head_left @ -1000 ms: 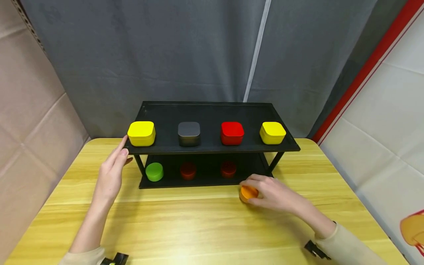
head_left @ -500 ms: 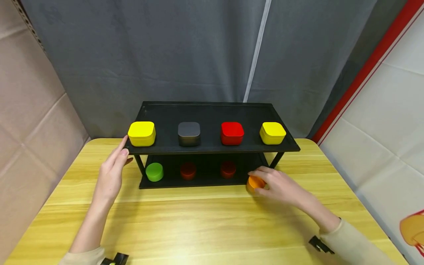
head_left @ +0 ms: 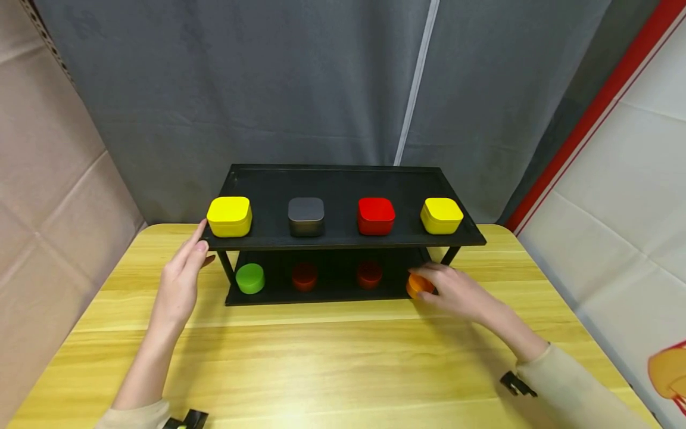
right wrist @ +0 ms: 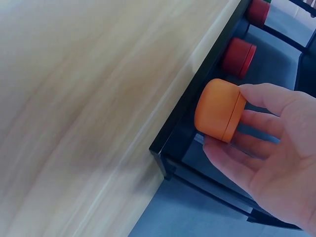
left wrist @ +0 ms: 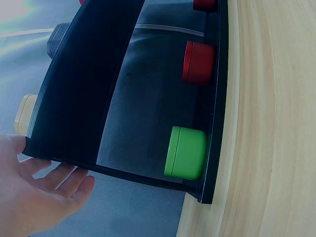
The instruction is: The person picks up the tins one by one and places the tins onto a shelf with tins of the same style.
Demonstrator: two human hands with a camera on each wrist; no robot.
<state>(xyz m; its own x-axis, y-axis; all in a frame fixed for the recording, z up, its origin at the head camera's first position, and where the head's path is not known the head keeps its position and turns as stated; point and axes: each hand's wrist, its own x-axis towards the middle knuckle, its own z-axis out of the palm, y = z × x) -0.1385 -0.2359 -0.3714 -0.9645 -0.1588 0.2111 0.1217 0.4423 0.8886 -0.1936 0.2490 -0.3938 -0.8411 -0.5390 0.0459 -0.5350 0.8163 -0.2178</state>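
Observation:
A black two-tier rack (head_left: 332, 179) stands on the wooden table. At its upper left corner my left hand (head_left: 182, 274) holds the edge, thumb at the top board and the other fingers below it. My right hand (head_left: 455, 289) pinches an orange round lidded box (right wrist: 218, 108) by its lid side, between thumb and fingers. That box is at the right end of the lower tier, over the front rim; whether it touches the board I cannot tell. Also on the lower tier are a green round box (head_left: 250, 279) and two dark red round boxes, one left (head_left: 304, 277), one right (head_left: 370, 274).
Along the upper tier sit square-cornered boxes: yellow (head_left: 229, 217), dark grey (head_left: 306, 217), red (head_left: 376, 216) and another yellow box (head_left: 442, 215). Slanted legs (head_left: 450, 256) support the top board. A grey curtain (head_left: 295, 83) hangs behind; bare table (head_left: 321, 363) lies in front.
My right hand has carried the orange box from in front of the rack, rightward and back, onto the right end of the lower tier. The left hand stays at the corner.

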